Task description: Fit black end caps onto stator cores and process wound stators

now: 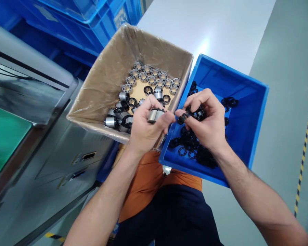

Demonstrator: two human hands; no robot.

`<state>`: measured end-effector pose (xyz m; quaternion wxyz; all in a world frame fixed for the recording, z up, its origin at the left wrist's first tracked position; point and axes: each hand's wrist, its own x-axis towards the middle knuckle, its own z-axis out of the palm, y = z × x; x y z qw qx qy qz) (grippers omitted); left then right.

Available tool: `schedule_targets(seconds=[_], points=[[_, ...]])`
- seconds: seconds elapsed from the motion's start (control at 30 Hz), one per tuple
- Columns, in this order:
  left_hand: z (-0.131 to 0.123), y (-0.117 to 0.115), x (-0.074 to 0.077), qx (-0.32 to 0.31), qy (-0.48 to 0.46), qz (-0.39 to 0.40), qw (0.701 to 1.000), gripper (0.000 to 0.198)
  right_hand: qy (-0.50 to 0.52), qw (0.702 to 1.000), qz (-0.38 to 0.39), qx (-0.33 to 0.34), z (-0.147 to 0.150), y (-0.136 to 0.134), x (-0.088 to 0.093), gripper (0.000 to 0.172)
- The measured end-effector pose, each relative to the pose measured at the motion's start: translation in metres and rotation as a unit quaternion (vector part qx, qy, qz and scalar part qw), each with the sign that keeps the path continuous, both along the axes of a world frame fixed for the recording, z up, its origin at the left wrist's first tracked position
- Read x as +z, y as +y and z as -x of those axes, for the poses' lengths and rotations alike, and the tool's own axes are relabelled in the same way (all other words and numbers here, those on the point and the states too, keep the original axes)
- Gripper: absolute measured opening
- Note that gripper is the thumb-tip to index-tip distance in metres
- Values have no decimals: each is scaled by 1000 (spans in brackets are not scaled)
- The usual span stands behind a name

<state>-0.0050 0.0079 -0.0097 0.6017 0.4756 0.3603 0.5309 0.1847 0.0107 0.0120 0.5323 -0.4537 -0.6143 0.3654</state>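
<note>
My left hand is closed around a silver metal ring core with a toothed black edge, over the near right side of the lined cardboard box. Above the blue bin, my right hand grips several black toothed plastic rings, one of them at the fingertips. The two hands are close together but apart. Bare silver cores stand in rows in the box's far part. Nearer, cores with black end rings lie in a loose heap. More loose black rings fill part of the bin.
Stacked blue crates stand behind the box. A grey metal machine or cabinet with a green surface is on the left. A white tabletop lies beyond the bin. Yellow-black tape marks the floor at right.
</note>
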Motion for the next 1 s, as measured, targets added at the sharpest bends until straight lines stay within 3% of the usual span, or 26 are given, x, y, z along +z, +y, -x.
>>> schedule_targets(seconds=[0.1, 0.2, 0.37, 0.5, 0.67, 0.8, 0.9, 1.0], points=[[0, -3, 7, -19, 70, -53, 996, 64, 12, 1000, -3, 4, 0, -3, 4, 44], [2, -7, 10, 9, 137, -63, 989, 48, -6, 1000, 19, 23, -3, -5, 8, 39], [6, -9, 0, 18, 117, -32, 992, 43, 16, 982, 137, 128, -16, -2, 13, 48], [3, -8, 2, 27, 112, -13, 993, 52, 40, 964, 190, 182, -22, 0, 15, 47], [0, 3, 9, 85, 36, 81, 992, 66, 32, 984, 81, 158, -26, 3, 14, 41], [2, 11, 11, 11, -14, 138, 990, 59, -9, 994, 2, 113, -22, 2, 10, 42], [2, 8, 9, -50, -8, 136, 989, 57, -23, 998, -8, 65, -17, -1, 6, 43], [1, 2, 7, -60, -7, 119, 991, 62, -13, 999, -7, 43, -10, -5, 1, 47]])
